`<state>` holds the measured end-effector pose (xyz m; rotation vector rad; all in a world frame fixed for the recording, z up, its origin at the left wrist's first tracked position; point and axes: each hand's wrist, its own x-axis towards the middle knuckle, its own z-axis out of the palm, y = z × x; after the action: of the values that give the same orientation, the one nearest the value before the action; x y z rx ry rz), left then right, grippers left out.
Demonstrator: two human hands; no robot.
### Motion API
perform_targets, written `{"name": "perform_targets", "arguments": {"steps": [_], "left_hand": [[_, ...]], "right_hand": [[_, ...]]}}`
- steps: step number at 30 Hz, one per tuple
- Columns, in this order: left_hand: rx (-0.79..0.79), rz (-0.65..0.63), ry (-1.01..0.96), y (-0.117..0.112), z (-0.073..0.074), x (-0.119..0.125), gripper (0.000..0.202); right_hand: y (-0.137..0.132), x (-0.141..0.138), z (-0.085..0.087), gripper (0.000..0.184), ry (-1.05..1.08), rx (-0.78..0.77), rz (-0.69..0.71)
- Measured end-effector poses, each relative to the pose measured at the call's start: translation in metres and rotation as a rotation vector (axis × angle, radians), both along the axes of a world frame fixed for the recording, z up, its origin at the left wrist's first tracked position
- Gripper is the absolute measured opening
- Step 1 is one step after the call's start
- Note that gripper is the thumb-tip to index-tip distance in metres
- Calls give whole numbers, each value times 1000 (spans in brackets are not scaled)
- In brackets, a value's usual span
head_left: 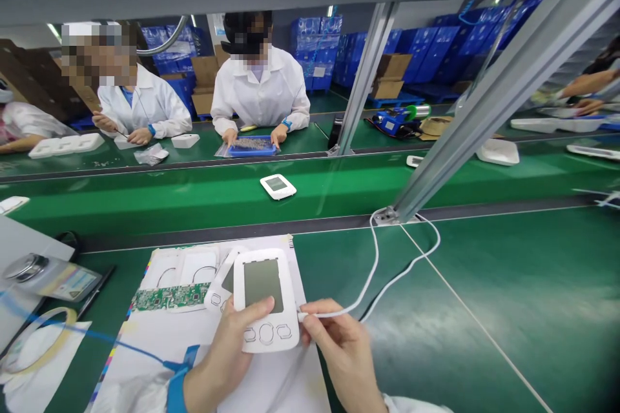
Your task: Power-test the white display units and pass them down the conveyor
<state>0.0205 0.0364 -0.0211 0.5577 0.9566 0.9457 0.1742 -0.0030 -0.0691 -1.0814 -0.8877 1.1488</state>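
White device [289, 303], grey screen [261, 279], 3 outlined buttons [266, 334] — left hand [227, 350] gripping it, right hand [346, 350] pinching cable [335, 314]

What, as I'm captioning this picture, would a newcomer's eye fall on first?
Probably the white plastic handheld unit with a grey screen, held in the left hand at lower centre. Next, the thin white cable, its end pinched by the right hand at the unit's right edge, loops across the table. Beyond, a bright green strip crosses the view, with a smaller-looking white screened unit on it.
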Motion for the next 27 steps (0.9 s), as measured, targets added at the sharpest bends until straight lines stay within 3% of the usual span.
{"name": "perform_targets", "arguments": {"steps": [3, 7, 10, 13, 15, 18, 27], "left_hand": [[-11, 27, 43, -1, -2, 0, 35], [41, -6, 165, 3, -6, -5, 44], [242, -141, 298, 6, -9, -11, 52], [500, -251, 478, 6, -9, -17, 67], [565, -336, 596, 5, -6, -20, 78], [543, -401, 655, 3, -2, -22, 82], [467, -382, 552, 2, 0, -23, 110]], "right_hand": [[0, -5, -3, 29, 41, -6, 17], [5, -1, -2, 28, 67, -36, 142], [10, 4, -1, 34, 171, -81, 191], [15, 8, 3, 38, 197, -65, 95], [16, 8, 6, 37, 187, -51, 66], [15, 7, 9, 36, 186, -45, 83], [11, 10, 0, 34, 119, -43, 194]]}}
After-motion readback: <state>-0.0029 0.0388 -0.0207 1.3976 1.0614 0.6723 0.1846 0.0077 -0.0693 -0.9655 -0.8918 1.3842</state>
